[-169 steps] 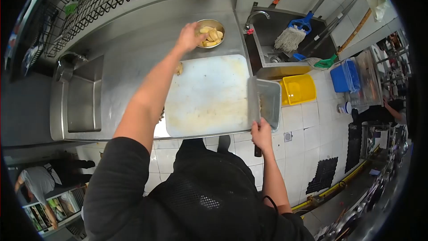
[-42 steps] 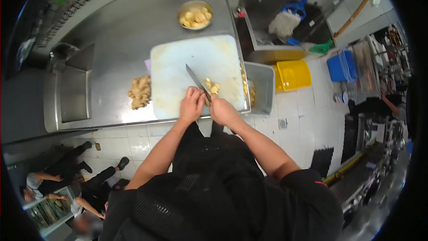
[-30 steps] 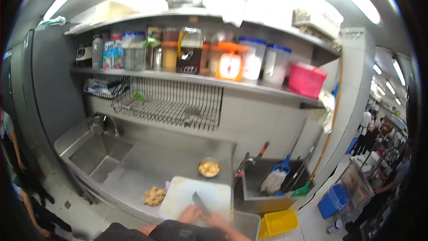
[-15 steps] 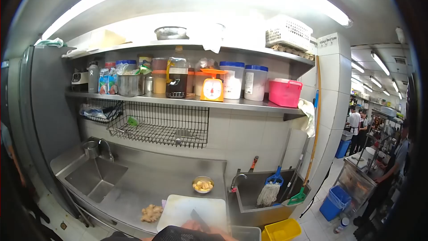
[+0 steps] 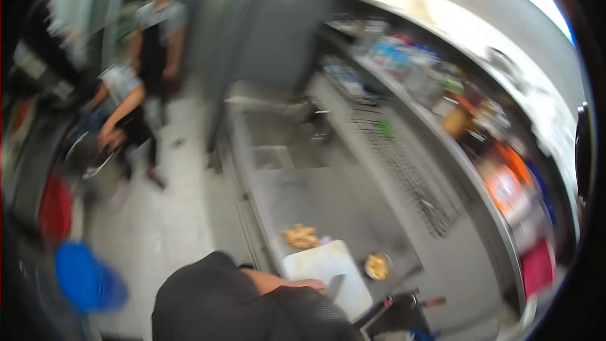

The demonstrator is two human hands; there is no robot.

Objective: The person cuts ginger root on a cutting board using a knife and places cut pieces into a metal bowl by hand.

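The view is tilted and blurred by motion. My left hand [image 5: 312,285] is over the near edge of the white cutting board [image 5: 322,260], close beside the knife blade [image 5: 336,287]; its fingers are smeared and what they touch cannot be made out. My right hand is hidden behind my dark clothing, and so is the knife's handle. Beyond the board's left corner, a knobbly piece of ginger [image 5: 301,236] lies on the steel counter [image 5: 287,199]. A round metal bowl [image 5: 378,266] with pale yellow pieces stands to the right of the board.
A steel sink [image 5: 274,142] is at the counter's far end, below a wire rack [image 5: 410,177] and a loaded shelf [image 5: 464,164]. Two people [image 5: 161,38] [image 5: 123,98] stand in the aisle at the upper left, one at a large pot. A blue bin [image 5: 88,278] is at the lower left.
The view has swung left and down, bringing the aisle, people and blue bin in. The knife blade is still over the board, and my right hand has dropped out of sight.
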